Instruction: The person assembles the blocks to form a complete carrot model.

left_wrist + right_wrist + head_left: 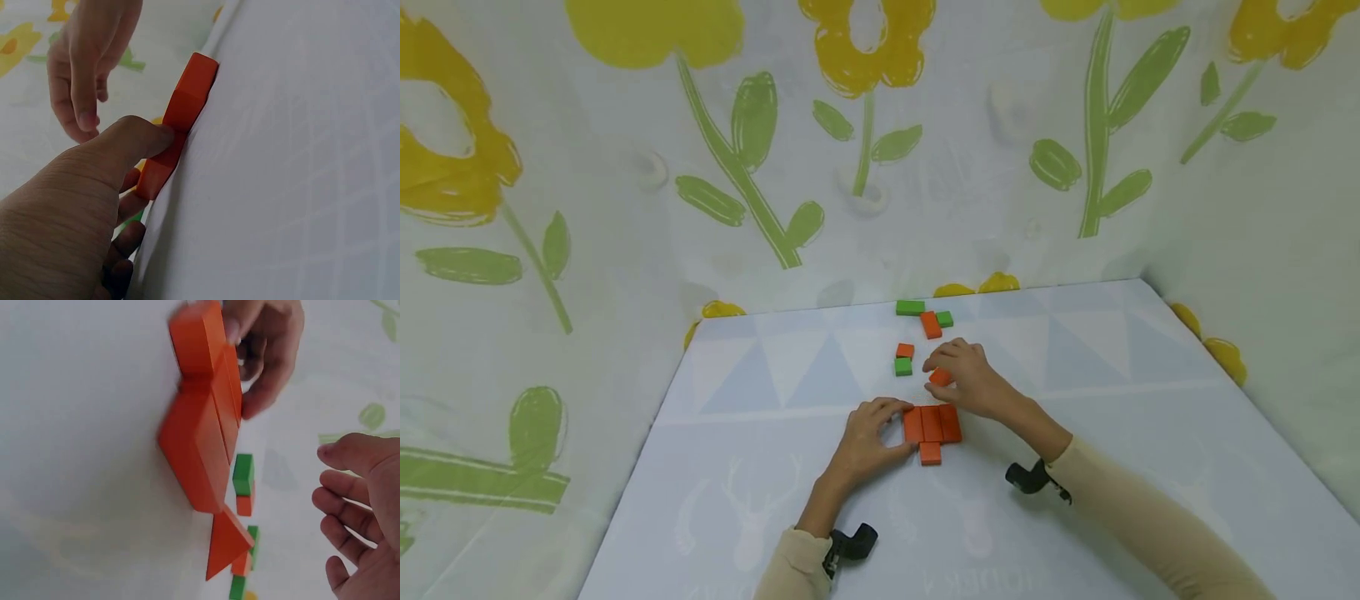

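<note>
Several orange blocks (pixel 932 423) lie side by side in a row on the table, with a smaller orange block (pixel 930 454) against their near side. At the row's left end, my left hand (pixel 868 442) pinches the leftmost block, thumb on the near edge and forefinger on the far edge. My right hand (pixel 966 379) hovers beyond the row, fingers spread and holding nothing in the right wrist view. Below it lies an orange triangular block (pixel 228 547), apart from the fingers and near the row's far side.
Behind the row, a green block (pixel 903 367) sits close to a small orange block (pixel 906 351). Farther back are a long green block (pixel 911 307), an orange block (pixel 931 325) and a small green block (pixel 944 319). A flower-patterned curtain (pixel 940 208) borders the table (pixel 737 467).
</note>
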`<act>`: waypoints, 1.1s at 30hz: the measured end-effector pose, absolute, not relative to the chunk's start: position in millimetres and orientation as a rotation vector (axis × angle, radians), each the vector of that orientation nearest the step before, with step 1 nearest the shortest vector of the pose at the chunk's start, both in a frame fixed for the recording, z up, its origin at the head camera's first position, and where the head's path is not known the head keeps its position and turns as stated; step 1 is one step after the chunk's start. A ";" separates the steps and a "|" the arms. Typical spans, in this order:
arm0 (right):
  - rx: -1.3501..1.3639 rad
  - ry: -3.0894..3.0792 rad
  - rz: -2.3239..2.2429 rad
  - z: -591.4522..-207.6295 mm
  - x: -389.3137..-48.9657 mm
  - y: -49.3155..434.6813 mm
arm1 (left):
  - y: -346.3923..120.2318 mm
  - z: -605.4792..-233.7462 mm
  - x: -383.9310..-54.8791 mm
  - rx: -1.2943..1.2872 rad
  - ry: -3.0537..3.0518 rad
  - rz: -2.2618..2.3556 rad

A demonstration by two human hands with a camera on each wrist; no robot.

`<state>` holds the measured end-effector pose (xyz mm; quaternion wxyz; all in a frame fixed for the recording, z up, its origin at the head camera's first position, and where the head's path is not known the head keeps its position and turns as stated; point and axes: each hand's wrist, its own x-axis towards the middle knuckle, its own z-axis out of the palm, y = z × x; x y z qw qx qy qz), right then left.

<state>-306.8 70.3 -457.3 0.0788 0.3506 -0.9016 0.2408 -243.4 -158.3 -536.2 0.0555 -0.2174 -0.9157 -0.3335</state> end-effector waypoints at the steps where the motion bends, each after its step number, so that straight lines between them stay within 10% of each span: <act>1: 1.031 -2.710 0.712 -456.3 -314.7 68.1 | -158.3 -536.5 -243.4 -0.651 -2.785 -1.017; 15: 0.969 -2.910 0.534 -466.8 -387.4 42.2 | -157.7 -537.0 -241.3 -0.607 -2.811 -1.046; 33: 0.966 -3.009 0.410 -471.6 -401.8 33.2 | -156.2 -536.1 -243.2 -0.636 -2.799 -0.990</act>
